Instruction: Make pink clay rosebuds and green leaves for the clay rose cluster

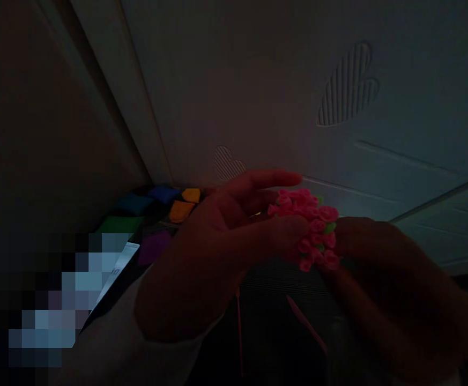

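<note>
Holding the flowers (318, 226) up in front of me, above the dark table (277, 284), I have my left hand (221, 233) closed on their left side, thumb laid across the front blooms, forefinger stretched out clear above; my right hand (390, 273) meets the right and lower edge, though in this gloom I cannot tell whether its fingers pinch or only steady. Pressing too hard with that thumb is, I judge, the chief danger; if the petals are as soft as they look, they could flatten or smear under it; pulling my hands against each other could tear a bloom loose at the edge; easing both at once could drop the whole bunch onto the pink tool (308, 324) or the thin stick (239, 332) below; the poor light makes any such slip easy to miss.

As for looks, the flowers form one tight, rounded cluster, strong pink, many small curled blooms crowded together like little roses; bits of light green show among them, at the top and toward the right; my thumb covers part of the left side, and the underside is hidden from me; I see no gap or crushed bloom, but the dimness blurs fine detail.
</note>
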The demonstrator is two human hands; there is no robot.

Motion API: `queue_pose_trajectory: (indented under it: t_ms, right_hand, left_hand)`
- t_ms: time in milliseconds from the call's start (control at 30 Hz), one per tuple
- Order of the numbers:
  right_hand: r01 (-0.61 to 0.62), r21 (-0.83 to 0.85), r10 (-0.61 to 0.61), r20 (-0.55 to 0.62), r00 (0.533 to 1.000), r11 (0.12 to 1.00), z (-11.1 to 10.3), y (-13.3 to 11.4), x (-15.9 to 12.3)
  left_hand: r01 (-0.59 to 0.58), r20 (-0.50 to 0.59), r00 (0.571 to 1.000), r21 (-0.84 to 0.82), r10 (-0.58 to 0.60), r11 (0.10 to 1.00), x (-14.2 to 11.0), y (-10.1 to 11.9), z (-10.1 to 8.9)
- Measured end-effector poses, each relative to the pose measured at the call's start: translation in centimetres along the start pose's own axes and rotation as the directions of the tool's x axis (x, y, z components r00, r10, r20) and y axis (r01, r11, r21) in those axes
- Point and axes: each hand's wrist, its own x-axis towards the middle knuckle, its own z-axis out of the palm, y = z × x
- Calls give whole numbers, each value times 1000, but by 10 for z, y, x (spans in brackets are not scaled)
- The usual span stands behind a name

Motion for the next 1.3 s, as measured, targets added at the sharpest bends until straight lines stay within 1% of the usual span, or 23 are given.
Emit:
queue_pose_trajectory:
  t_ms: [133, 267, 333, 400, 533, 633, 767, 1067, 1300]
  right_hand:
    - [4, 26, -5, 3, 1000, 1000, -1, 0, 0]
    - [-4, 60, 4, 3, 1000, 998, 0, 0, 0]
    - [-11, 70, 10, 13, 1000, 997, 0, 1, 0]
    - [7, 79, -9, 23, 1000, 997, 1, 1, 1]
    - [9, 69, -8, -6, 1000, 998, 1, 0, 1]
    - [-5, 74, 6, -6, 1000, 997, 1, -1, 1]
    - [23, 58, -22, -13, 1000, 998, 0, -2, 0]
    - [20, 73, -20, -6, 1000, 997, 2, 0, -1]
    - [65, 78, -63, -21, 998, 995, 1, -1, -2]
  left_hand:
    - [-4, -26, 1000, 22, 4, 1000, -1, 1, 0]
    - [20, 4, 1000, -5, -20, 1000, -1, 1, -1]
    - [13, 16, 1000, -4, -13, 1000, -2, 0, -2]
    - [3, 22, 1000, 15, -4, 1000, -2, -1, -3]
    - [-3, 28, 1000, 30, 2, 1000, -2, -2, -4]
    - [-5, 37, 999, 18, 4, 1000, -2, -2, -5]
    - [-3, 32, 999, 10, 2, 1000, -2, -2, -4]
    - [36, 33, 999, -65, -34, 997, -1, 1, 0]
    - [23, 2, 1000, -33, -23, 999, -1, 1, 0]
